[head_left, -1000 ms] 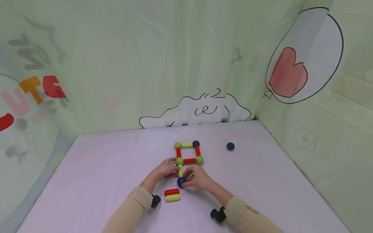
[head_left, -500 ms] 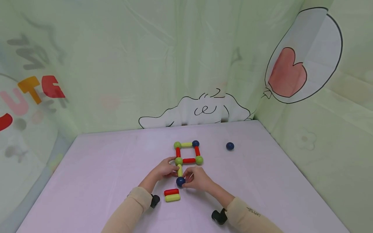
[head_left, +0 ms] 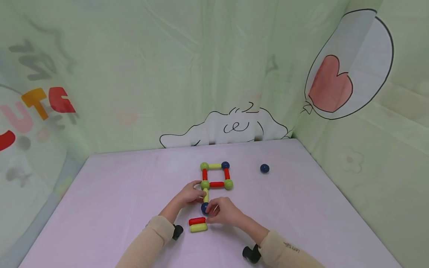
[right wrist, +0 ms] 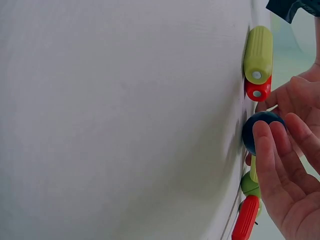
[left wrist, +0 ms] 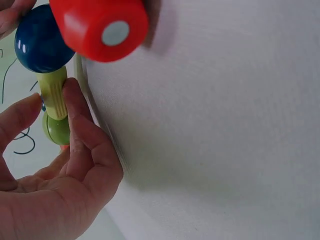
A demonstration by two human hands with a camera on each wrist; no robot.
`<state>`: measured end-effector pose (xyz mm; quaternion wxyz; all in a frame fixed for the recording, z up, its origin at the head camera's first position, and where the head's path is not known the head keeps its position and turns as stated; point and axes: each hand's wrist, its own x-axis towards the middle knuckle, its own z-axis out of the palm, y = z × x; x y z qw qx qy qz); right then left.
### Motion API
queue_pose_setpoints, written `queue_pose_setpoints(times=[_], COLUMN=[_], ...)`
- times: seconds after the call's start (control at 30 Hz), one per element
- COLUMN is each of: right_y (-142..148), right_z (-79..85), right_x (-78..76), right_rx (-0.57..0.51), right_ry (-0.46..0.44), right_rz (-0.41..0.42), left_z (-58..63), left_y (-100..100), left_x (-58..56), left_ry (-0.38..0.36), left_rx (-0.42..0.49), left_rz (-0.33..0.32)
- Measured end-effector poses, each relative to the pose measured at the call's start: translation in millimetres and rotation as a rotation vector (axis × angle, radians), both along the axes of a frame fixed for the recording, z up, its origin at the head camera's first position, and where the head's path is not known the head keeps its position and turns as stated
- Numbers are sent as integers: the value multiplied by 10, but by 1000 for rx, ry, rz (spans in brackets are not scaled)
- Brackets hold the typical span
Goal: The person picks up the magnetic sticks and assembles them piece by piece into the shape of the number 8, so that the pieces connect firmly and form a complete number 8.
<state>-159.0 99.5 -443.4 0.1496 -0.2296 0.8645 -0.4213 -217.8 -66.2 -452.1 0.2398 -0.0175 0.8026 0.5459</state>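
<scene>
A square of magnetic rods and balls lies on the table, with a green ball at its near left corner. From that ball a yellow magnetic rod runs toward me to a dark blue ball. My left hand pinches the yellow rod between thumb and fingers. My right hand is at the blue ball's right side, fingertips against it and thumb spread lower, near the loose rods. In the right wrist view its fingers are fairly straight and overlap the ball.
Just in front of the hands, a loose red rod and a loose yellow rod lie side by side. Another dark blue ball sits at the back right. Printed curtains stand behind the table.
The right hand has shifted slightly toward me, its thumb coming off the blue ball toward the loose rods. The ball and yellow rod have swung slightly left. The left hand stays in place.
</scene>
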Motion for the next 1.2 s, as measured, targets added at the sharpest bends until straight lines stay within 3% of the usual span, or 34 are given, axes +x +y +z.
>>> queue_pose_setpoints(times=[0.43,0.63,1.2], right_y=[-54,-62,-103], right_z=[15,9,-32], right_x=[74,85,96], right_rx=[13,33,37], right_ry=[-96,-86,-59], right_rz=[103,133,137], left_z=[18,87,58], left_y=[-76,-92,-105], left_x=[73,126,127], left_ry=[-49,-84,-81], left_rx=[-78,-70,-97], left_rz=[-123,-176,-178])
